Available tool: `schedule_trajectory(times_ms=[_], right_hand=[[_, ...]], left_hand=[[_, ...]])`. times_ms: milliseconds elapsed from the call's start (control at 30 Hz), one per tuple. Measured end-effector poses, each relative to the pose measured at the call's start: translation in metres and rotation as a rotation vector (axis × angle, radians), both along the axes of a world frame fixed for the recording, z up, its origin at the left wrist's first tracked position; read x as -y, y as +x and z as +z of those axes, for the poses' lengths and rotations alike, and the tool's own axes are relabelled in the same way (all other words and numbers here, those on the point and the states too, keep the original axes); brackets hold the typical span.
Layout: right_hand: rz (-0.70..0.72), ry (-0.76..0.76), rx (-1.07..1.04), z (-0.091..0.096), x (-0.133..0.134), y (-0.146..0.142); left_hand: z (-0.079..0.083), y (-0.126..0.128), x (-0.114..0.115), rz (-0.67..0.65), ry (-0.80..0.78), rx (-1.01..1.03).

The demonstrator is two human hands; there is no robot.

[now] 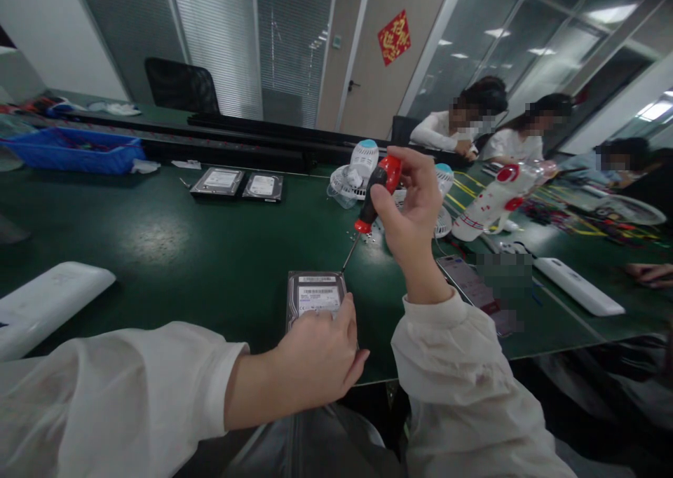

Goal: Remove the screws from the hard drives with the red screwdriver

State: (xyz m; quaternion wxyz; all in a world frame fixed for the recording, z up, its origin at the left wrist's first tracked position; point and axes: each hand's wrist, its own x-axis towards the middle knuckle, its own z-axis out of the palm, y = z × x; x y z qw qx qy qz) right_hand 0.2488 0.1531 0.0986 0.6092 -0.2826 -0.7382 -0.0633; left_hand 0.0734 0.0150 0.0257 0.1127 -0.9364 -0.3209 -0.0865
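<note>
Pinning the hard drive (315,297) down at lower centre of the frame, the left hand (315,357) sits curled over its near end, knuckles up, thumb along the right side. It's a closed, pressing hold, by the look of it so the drive cannot skate on the smooth green table (158,254).

Above it, the right hand (413,208) is wrapped tight round the red-and-black handle of the screwdriver (374,194). The wrist is cocked high and the shaft slants down and left, so the tip lands at the drive's upper right corner. Whether the tip is seated in a screw I cannot tell; it is too small.

The drive lies flat, label up, close to the table's near edge. Both sleeves hang over that edge, so there is little room toward the bottom of the frame. Room opens to the left, with bare green out to the white casing (47,303) at lower left.

Just past the tip a scatter of tiny screws (362,235) lies loose, and beyond them small white fans (351,176) crowd centre frame. Right of the wrist, a white-and-red bottle-like piece (491,203) and a long white bar (578,287) hem things in. Two more drives (218,181) rest well apart, upper left of centre. Other people sit at upper right, well away.
</note>
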Motion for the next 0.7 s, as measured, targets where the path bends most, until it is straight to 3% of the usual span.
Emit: schedule_trajectory(times_ms=[133,333,533,700], right_hand=[[-0.041,0.028,-0.013,0.0009,-0.0014,0.0001],[0.077,-0.057,-0.020,-0.0004,0.0002,0.0006],[-0.048,0.011,-0.008,-0.0003,0.0015,-0.0015],[0.056,-0.037,-0.005,-0.0022,-0.0009,-0.0003]], left_hand=[[-0.0002,-0.0004,-0.0005,-0.006,0.010,0.009],[0.0002,-0.0002,-0.0005,-0.004,0.015,0.015],[-0.0005,-0.0003,-0.0006,-0.013,-0.005,0.013],[-0.0009,-0.0001,-0.0005,-0.008,0.002,0.019]])
